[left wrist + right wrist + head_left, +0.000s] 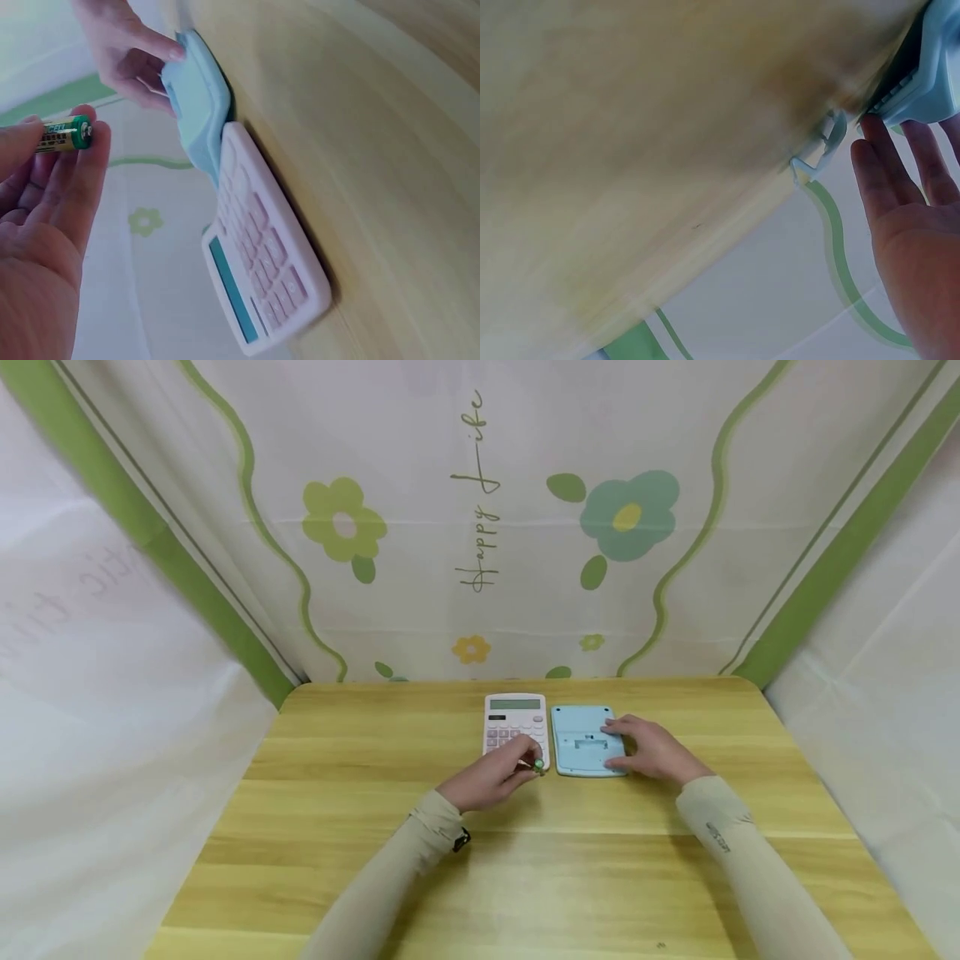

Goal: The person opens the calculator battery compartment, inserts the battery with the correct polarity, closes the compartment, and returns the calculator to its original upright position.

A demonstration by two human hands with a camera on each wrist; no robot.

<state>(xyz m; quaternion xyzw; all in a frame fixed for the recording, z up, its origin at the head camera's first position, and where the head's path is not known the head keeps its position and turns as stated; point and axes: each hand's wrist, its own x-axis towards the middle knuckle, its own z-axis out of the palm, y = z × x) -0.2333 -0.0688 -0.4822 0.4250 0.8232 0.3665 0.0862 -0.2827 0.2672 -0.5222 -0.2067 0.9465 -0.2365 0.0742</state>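
My left hand [498,772] pinches a small green-and-gold cylindrical battery [67,135] between thumb and fingertips, above the lower right corner of a white calculator [515,703]. That calculator lies face up, with its screen at the far end and pinkish keys. Beside it, a light blue calculator [573,720] lies face down. An open battery compartment [591,743] shows in its back. My right hand [656,752] rests with spread fingers on the blue calculator's right edge. In the right wrist view its fingers look fairly straight against the blue casing.
A small light blue plastic piece [831,139], perhaps the compartment's cover, lies on the wooden table [360,860] near the right hand. The calculators sit close to the table's far edge. A white curtain with printed flowers [630,516] hangs behind, and white sheets flank both sides.
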